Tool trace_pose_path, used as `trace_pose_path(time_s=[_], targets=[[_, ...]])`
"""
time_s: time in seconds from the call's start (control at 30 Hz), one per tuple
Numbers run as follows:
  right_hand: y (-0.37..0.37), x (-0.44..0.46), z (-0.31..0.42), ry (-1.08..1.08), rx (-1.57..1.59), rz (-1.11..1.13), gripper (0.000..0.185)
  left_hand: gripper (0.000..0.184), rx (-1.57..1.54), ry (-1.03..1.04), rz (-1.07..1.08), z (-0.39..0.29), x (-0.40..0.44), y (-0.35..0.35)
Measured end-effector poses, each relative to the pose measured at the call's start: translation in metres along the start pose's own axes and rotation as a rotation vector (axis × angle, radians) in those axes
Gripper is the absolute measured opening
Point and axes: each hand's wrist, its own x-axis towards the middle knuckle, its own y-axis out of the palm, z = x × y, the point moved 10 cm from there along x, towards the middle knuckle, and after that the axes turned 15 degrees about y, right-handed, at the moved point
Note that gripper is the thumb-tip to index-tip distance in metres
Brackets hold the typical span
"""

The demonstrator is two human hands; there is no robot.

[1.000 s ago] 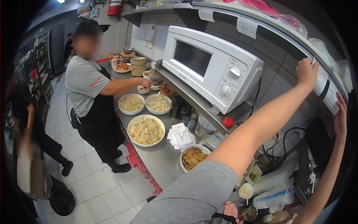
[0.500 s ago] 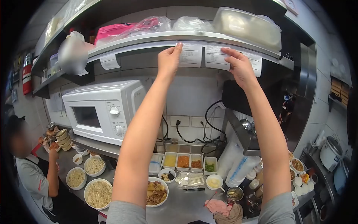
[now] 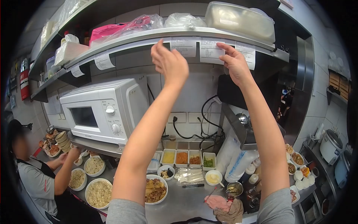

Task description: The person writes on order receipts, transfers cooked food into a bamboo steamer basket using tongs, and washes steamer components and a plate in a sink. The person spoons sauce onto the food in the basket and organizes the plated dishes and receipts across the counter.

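Both of my arms reach up toward printed paper slips hanging from the metal shelf edge (image 3: 149, 42). My left hand (image 3: 169, 64), slightly blurred, is raised beside the left slip (image 3: 185, 46), fingers loosely curled and apart, with nothing seen in them. My right hand (image 3: 235, 64) is at the middle slip (image 3: 209, 51), its index finger and thumb spread apart near the slip's right side. Another slip (image 3: 247, 53) hangs just behind and to the right of my right hand. Further left on the same edge hangs one more slip (image 3: 104, 61).
A white microwave (image 3: 100, 112) stands on a lower shelf at left. Below are rice bowls (image 3: 98, 193), a meat bowl (image 3: 155, 189), topping containers (image 3: 182, 158) and cloths (image 3: 227, 209). A co-worker (image 3: 41, 179) stands at far left. A plastic box (image 3: 238, 23) sits overhead.
The view has swung right from the microwave to the slips. Since half a second ago, my left hand has come away from the left slip's upper corner. My right hand stays near the middle slip.
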Motion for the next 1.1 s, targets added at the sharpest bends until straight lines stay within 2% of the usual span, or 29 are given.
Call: trace_pose_path(time_s=[0.1,0.13,0.23,0.3,0.33,0.37,0.47,0.53,0.57,0.63,0.7,0.83,0.9,1.0,1.1], targets=[[0.001,-0.013,-0.011,0.022,-0.034,0.042,0.045,0.047,0.203,0.292,0.179,-0.044,-0.019,0.012],[0.002,-0.023,-0.016,0.039,-0.038,0.049,0.047,0.05,0.126,0.288,0.178,-0.049,-0.023,0.012],[0.014,-0.082,-0.031,0.143,-0.415,0.175,0.051,0.046,0.026,0.43,0.215,-0.075,-0.039,-0.006],[0.022,-0.136,-0.056,0.196,-0.592,0.62,0.052,0.043,-0.033,0.469,0.313,-0.086,-0.065,-0.009],[0.012,-0.167,-0.077,0.361,-0.542,0.815,0.051,0.042,-0.049,0.468,0.396,-0.089,-0.081,-0.006],[-0.002,-0.194,-0.081,0.461,-0.622,0.943,0.048,0.041,-0.07,0.472,0.478,-0.094,-0.1,-0.002],[-0.097,-0.208,-0.049,0.437,-0.4,0.549,0.044,0.038,-0.217,0.476,0.624,-0.111,-0.154,0.008],[-0.167,-0.221,-0.011,0.184,-0.231,0.323,0.041,0.034,-0.283,0.476,0.703,-0.126,-0.188,0.005],[-0.204,-0.233,-0.004,0.195,-0.072,0.187,0.042,0.032,-0.342,0.435,0.723,-0.129,-0.205,0.002],[-0.266,-0.261,-0.005,0.166,0.123,0.124,0.041,0.028,-0.443,0.358,0.742,-0.136,-0.239,-0.002],[-0.317,-0.286,-0.037,0.297,0.12,-0.027,0.035,0.024,-0.526,0.264,0.828,-0.144,-0.278,-0.002],[-0.405,-0.346,-0.141,0.784,-0.311,-0.271,0.022,0.018,-0.574,0.029,0.99,-0.152,-0.355,-0.006],[-0.456,-0.373,-0.198,0.813,-0.093,-0.379,0.018,0.015,-0.565,-0.109,1.085,-0.142,-0.389,-0.015],[-0.524,-0.41,-0.26,0.853,-0.086,-0.711,0.015,0.013,-0.449,-0.194,1.125,-0.126,-0.413,-0.037],[-0.534,-0.416,-0.286,0.858,0.002,-0.861,0.023,0.01,-0.345,-0.371,1.074,-0.092,-0.434,-0.07]])
